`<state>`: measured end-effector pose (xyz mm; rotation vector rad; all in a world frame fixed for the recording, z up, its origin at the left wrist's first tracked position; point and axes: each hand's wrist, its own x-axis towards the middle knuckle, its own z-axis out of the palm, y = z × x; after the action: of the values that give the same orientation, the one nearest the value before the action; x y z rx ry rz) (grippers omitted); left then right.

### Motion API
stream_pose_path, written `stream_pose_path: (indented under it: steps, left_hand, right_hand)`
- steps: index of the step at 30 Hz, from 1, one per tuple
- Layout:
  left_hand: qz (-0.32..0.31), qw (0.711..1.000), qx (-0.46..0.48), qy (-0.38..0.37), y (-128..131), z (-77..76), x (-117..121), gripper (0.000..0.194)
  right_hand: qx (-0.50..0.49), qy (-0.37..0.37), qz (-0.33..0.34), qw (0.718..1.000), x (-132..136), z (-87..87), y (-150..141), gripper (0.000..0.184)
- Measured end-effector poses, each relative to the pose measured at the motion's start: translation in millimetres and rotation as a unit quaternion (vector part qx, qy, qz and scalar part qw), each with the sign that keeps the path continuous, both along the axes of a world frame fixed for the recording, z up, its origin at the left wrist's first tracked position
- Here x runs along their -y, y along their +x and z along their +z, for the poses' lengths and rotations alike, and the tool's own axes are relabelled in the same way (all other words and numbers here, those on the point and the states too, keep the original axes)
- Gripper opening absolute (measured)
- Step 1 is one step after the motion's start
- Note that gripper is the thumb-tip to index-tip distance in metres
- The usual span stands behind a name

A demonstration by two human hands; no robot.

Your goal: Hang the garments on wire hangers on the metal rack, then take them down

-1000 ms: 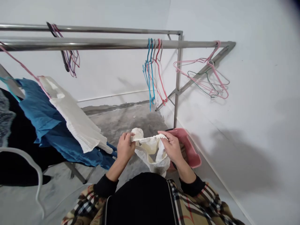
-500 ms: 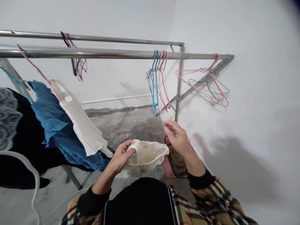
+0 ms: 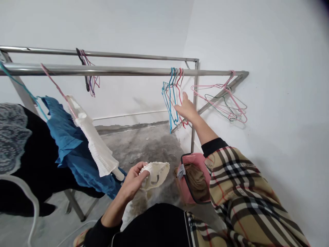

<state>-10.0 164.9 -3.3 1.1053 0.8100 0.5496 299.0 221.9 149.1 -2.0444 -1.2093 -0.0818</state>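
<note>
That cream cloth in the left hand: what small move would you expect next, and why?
Probably lifting one hanger off the rail. The right hand is stretched up against the bunch of blue and red hangers on the steel rail, while the left hand grips the cream cloth low down, unhung. Whether the fingers have closed on a hanger, I cannot tell.

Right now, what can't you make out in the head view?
- Right hand fingertips: lost among the hanger bunch; which hanger it touches is unclear.
- Cream garment: bunched in the left hand, type unreadable.
- Pink basket: contents partly hidden by the plaid sleeve.
</note>
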Motion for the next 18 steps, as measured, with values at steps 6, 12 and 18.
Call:
stream_pose_path:
  steps: [6, 12, 18]
  left_hand:
    - [-0.001, 1.000, -0.001, 0.001, -1.0, 5.3, 2.6, 0.022]
    - [-0.019, 1.000, 0.001, 0.000, 4.6, 6.4, 4.4, 0.019]
    - [-0.029, 1.000, 0.005, 0.003, 7.6, 4.5, 3.8, 0.019]
  right_hand:
    - [0.031, -0.056, -0.035, 0.997, -3.7, 4.5, -7.8, 0.078]
    - [0.046, -0.106, -0.058, 0.992, -0.9, 5.9, -10.1, 0.078]
    - [0.101, -0.105, -0.036, 0.989, 9.0, 8.5, 1.9, 0.058]
